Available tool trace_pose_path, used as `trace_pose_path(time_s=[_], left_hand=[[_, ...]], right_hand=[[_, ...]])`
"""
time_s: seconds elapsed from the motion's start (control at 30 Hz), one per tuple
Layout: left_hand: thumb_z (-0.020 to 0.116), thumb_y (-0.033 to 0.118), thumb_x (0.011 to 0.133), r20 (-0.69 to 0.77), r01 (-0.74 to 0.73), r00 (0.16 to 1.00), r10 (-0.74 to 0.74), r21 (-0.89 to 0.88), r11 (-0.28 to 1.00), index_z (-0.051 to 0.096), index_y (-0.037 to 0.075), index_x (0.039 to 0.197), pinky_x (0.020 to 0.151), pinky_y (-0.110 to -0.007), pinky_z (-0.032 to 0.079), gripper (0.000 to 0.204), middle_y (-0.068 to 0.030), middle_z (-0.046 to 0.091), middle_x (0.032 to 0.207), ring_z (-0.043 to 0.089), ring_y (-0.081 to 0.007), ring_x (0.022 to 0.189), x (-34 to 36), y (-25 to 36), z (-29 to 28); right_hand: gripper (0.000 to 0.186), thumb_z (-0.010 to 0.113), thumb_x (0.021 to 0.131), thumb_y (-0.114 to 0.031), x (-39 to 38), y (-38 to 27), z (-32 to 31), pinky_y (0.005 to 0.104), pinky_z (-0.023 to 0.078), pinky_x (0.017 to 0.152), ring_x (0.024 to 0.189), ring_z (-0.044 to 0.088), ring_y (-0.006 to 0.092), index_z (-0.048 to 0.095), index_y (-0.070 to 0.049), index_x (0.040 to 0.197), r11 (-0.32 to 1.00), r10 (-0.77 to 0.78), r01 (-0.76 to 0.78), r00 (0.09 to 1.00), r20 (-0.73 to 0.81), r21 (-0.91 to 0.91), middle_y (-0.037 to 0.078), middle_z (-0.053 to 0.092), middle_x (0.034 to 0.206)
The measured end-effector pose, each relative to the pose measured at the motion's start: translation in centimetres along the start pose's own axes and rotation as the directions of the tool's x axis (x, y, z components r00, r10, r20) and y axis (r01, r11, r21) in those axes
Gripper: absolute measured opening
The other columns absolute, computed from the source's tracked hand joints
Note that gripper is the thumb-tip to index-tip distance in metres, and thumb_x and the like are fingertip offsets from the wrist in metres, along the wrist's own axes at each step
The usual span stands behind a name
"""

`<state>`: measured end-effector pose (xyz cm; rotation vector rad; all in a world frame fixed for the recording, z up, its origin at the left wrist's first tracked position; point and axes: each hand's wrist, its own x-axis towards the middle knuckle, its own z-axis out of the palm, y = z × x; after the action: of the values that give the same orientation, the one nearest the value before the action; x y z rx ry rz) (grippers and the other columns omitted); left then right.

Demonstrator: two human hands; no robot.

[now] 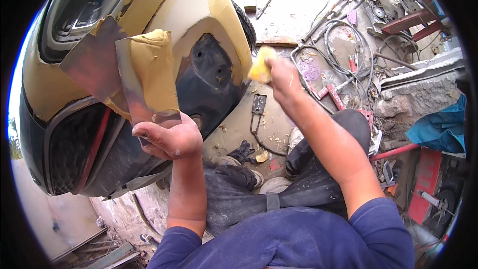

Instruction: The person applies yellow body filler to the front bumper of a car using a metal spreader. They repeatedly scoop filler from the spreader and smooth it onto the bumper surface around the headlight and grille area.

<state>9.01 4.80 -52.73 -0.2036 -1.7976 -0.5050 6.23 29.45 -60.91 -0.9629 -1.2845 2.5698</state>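
Note:
My left hand (174, 137) is closed on the lower ends of two flat metal sheets in front of the car. Thick tan body filler coats the upper part of the nearer filler plate (130, 79); the other sheet (89, 62) is smudged grey and reddish. My right hand (286, 77) grips a small yellow spreader-like piece (260, 67), blurred by motion, to the right of the car's corner and apart from it. The car's front bumper (234, 35) carries tan filler around a dark bare patch (213, 62). The headlight (82, 10) is at upper left.
Coiled hoses (338, 45) and a red-handled tool (332, 94) lie on the floor to the right. A red metal frame (413, 20) stands at the far right. A blue cloth (443, 124) hangs nearby. Black gloves (242, 152) lie by my feet.

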Motion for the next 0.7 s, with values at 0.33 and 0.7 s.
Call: trace_pose_path(time_s=[0.33, 0.7], left_hand=[[0.071, 0.02, 0.102, 0.009, 0.005, 1.0, -0.005, 0.004, 1.0, 0.039, -0.007, 0.16, 0.097, -0.046, 0.06, 0.071, -0.0258, 0.066, 0.141, 0.073, -0.0355, 0.111, 0.0, -0.2, -0.2], [0.073, 0.021, 0.101, 0.017, -0.006, 1.0, 0.005, 0.02, 1.0, 0.038, -0.007, 0.159, 0.097, -0.047, 0.059, 0.074, -0.0264, 0.065, 0.142, 0.073, -0.0365, 0.112, -0.2, -0.5, 0.0]], right_hand=[[0.025, 0.066, 0.103, -0.009, 0.4, 6.1, -1.3, 0.051, 0.068, 0.081, 0.098, 0.078, 0.0338, 0.067, 0.01, 0.119, 0.983, 0.143, -0.143, 0.99, -0.007, -0.115, 0.02, 0.074, 0.115], [0.028, 0.064, 0.104, -0.007, 1.1, 2.0, 1.4, 0.0559, 0.069, 0.084, 0.105, 0.077, 0.037, 0.064, 0.013, 0.124, 0.999, 0.046, -0.048, 0.995, 0.09, 0.021, 0.025, 0.071, 0.121]])
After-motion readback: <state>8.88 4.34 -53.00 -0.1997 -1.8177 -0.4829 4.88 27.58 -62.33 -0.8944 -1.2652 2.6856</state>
